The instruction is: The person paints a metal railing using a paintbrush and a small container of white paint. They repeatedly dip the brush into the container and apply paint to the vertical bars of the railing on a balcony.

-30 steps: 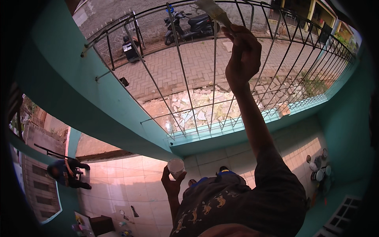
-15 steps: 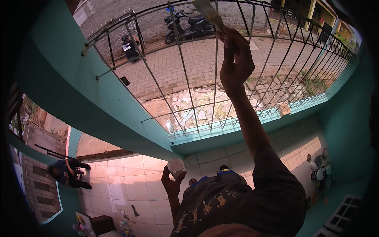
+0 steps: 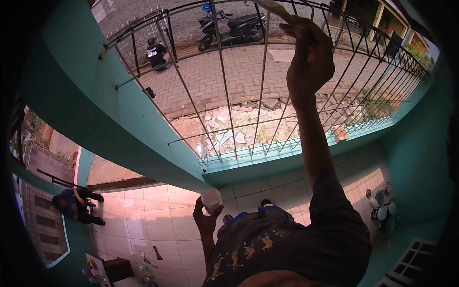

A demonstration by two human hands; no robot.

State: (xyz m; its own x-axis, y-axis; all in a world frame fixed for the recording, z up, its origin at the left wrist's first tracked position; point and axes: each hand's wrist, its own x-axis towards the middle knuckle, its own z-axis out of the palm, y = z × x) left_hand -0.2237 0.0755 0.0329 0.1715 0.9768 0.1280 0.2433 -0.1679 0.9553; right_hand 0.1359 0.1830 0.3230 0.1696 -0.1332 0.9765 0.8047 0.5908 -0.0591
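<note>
My right hand (image 3: 311,60) is raised high, its fingers pinching the handle of a flat paintbrush (image 3: 276,9). The brush points up and left, close to the top bar of a dark metal window grille (image 3: 223,71); I cannot tell whether it touches the bar. Down by my waist, my left hand (image 3: 206,221) is wrapped round a small whitish plastic cup (image 3: 211,197). What the cup contains is hard to make out.
A teal pillar (image 3: 114,119) and low wall (image 3: 287,165) frame the grille. Outside are a motorcycle (image 3: 234,28), rubble and a crouching person (image 3: 157,53). Another person (image 3: 79,205) sits at the left. Paint cans (image 3: 380,213) stand right; a scraper (image 3: 157,253) lies on the tiles.
My right hand with the paintbrush has shifted right and a little upward, and the brush is tilted more to the left. My left hand still holds the cup, nearly in place.
</note>
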